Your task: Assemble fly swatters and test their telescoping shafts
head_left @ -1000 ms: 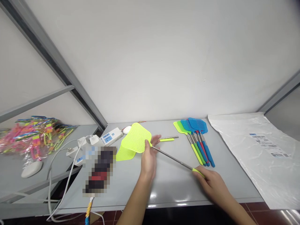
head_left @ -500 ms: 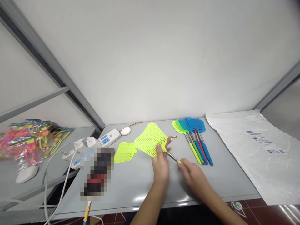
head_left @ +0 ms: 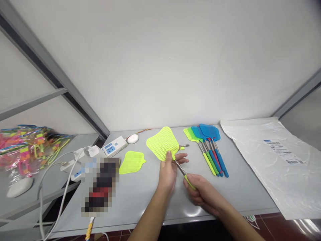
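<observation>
On the left, one loose yellow mesh head lies flat on the grey worktop. Next to it, the grip of my left hand pinches the yellow swatter at its neck, above the worktop, while my right hand is closed around its handle. Further right, coloured swatters lie bunched together, beside a white package.

Your grey tabletop carries a neon-yellow perforated swatter head, a yellow-handled steel rod, overlapping multicoloured swatters with metal shafts, a white rectangular power strip and a white plastic mailing bag.
</observation>
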Available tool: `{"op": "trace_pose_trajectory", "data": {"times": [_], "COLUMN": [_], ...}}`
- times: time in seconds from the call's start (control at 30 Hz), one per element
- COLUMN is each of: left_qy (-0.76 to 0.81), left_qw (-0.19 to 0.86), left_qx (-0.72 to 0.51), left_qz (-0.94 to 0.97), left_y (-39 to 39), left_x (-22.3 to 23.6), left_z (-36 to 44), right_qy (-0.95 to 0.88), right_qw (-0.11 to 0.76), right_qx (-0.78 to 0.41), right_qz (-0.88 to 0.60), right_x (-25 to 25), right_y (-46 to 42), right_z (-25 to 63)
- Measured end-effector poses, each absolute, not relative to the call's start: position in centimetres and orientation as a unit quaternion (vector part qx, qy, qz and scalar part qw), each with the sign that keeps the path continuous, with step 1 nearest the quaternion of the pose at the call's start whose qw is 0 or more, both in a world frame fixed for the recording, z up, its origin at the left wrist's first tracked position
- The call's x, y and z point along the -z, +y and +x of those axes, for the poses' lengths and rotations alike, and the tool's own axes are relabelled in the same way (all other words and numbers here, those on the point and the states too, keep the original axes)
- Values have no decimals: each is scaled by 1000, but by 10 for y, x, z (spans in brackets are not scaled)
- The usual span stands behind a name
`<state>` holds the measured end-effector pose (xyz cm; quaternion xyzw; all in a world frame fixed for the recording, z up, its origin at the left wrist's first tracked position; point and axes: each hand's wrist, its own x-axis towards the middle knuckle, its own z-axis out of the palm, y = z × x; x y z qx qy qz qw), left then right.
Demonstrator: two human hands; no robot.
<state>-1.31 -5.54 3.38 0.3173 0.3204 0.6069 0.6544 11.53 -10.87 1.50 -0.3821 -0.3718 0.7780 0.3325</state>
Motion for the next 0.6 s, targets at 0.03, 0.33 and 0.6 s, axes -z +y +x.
{"op": "trace_pose_trajectory", "data": {"times": [0.03, 0.33, 0.6], "left_qy": [327, 380, 339], "left_qw": [654, 607, 670], "left_qx": [-602, -602, -566], "left_qz": [320, 354, 339], "left_y": [-55, -57, -58], "left_x": [-34, -29, -28], "left_z": [-14, -22, -24], "right_qy": [-359, -588, -574], "right_qw": [330, 369, 403], "right_qx": [-788, -480, -509], "right_qz": [-376, -537, -500], "right_x": [-13, -10, -8], "right_y": [-109, -102, -114], "right_z": [114, 107, 111]}}
